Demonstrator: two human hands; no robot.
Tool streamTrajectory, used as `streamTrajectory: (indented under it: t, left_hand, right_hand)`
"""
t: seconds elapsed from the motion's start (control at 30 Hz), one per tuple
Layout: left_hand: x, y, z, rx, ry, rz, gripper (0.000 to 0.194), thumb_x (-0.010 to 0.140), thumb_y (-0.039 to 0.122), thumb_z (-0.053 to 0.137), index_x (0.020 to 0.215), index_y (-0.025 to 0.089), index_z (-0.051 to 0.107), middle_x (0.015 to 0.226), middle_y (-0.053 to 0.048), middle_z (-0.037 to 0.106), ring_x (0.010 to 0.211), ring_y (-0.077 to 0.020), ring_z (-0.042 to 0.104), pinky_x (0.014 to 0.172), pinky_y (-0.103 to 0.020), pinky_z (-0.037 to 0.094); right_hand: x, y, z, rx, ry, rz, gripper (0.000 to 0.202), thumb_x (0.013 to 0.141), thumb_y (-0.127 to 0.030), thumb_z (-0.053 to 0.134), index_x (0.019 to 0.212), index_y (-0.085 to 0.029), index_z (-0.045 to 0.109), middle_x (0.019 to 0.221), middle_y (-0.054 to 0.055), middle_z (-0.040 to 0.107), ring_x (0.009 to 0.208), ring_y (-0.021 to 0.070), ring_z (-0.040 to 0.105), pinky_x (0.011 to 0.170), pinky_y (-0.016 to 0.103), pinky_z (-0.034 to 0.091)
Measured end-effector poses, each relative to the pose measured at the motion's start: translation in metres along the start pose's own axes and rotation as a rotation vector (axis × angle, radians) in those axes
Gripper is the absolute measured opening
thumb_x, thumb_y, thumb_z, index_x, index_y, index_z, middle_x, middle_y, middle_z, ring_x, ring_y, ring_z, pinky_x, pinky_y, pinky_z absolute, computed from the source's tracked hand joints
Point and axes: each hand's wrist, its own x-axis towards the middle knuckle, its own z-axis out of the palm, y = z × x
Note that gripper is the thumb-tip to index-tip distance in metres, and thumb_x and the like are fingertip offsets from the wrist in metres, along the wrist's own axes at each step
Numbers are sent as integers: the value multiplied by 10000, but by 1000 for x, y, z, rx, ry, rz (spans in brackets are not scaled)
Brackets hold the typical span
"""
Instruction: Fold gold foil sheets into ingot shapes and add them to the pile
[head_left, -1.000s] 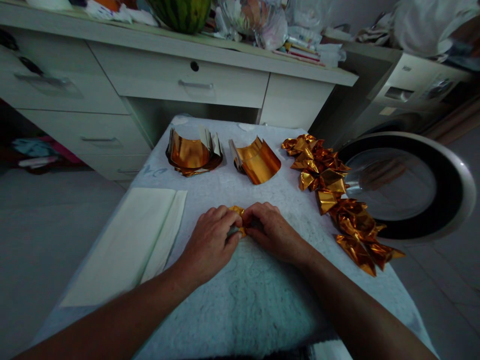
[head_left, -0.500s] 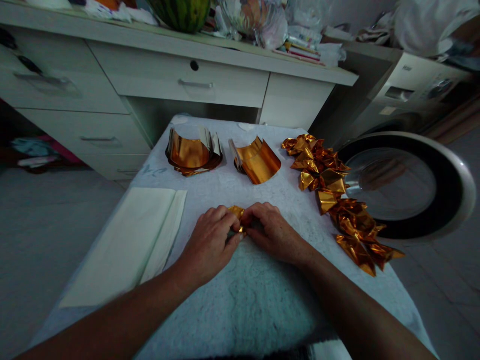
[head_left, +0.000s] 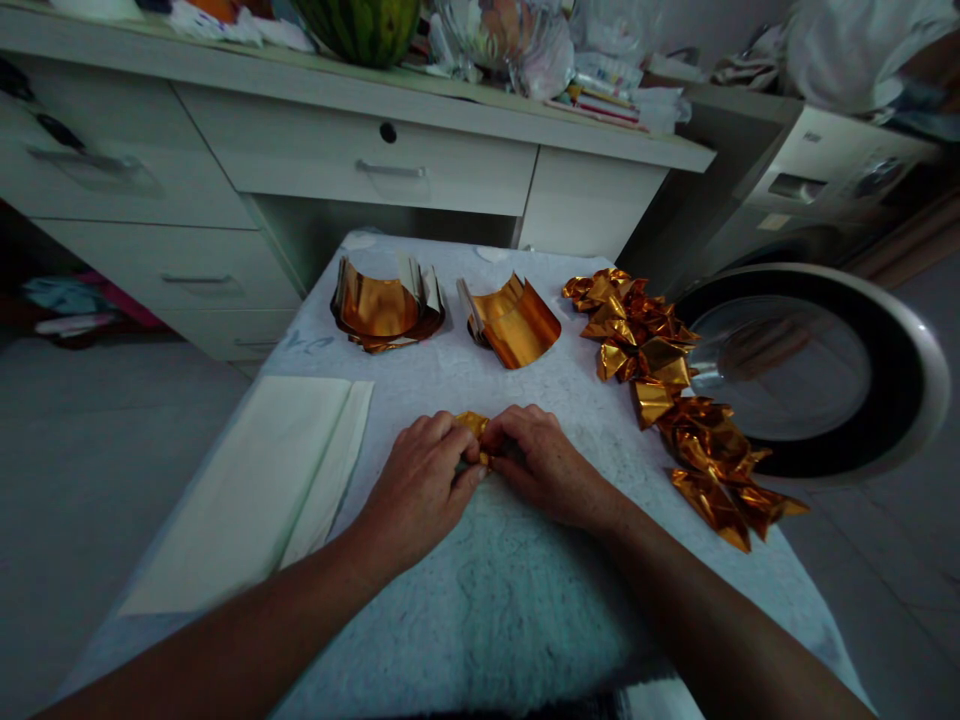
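A small piece of gold foil paper is pinched between my two hands over the middle of the cloth-covered table. My left hand is closed on its left side, thumb and fingers pressed together. From the right, my right hand grips the same piece with curled fingers. Most of the paper is hidden behind the fingers. Beyond the hands sit two curved stacks of gold foil sheets, one at the left and one nearer the centre. Several folded gold foil shapes lie in a row along the right side.
A pale folded sheet lies on the table's left. Behind stands a white counter with drawers, bearing a watermelon and plastic bags. At the right, a washing machine's open round door comes close to the table edge.
My fingers have shifted very slightly on the gold foil paper, and less of it shows near the thumbs. Everything else stays in place.
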Motion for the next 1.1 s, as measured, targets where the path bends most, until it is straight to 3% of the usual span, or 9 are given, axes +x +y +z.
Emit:
streamTrajectory:
  t: [0.27, 0.8, 1.1]
  left_hand:
    - [0, 1, 0, 16, 8, 8, 66, 854, 173, 571, 821, 212, 530, 896, -31, 550, 894, -231, 515, 781, -395, 421]
    - [0, 1, 0, 32, 11, -8, 101, 823, 146, 564, 859, 223, 509, 920, -26, 557, 893, -230, 508, 769, -385, 410]
    - [1, -2, 0, -5, -21, -8, 101, 824, 128, 579, 863, 220, 597, 932, -33, 554, 921, -236, 513, 815, -406, 416]
  right_hand:
    - [0, -2, -2, -26, -31, 14, 132, 831, -171, 625, 947, -204, 572, 936, 24, 628, 881, 187, 515, 800, 344, 349]
    - [1, -3, -1, -20, -21, 13, 146, 832, -122, 586, 946, -211, 566, 926, 13, 626, 879, 184, 515, 802, 346, 342]
    - [0, -3, 2, -21, -9, 48, 251, 765, -66, 543, 979, -197, 552, 921, 16, 620, 874, 188, 505, 814, 352, 348]
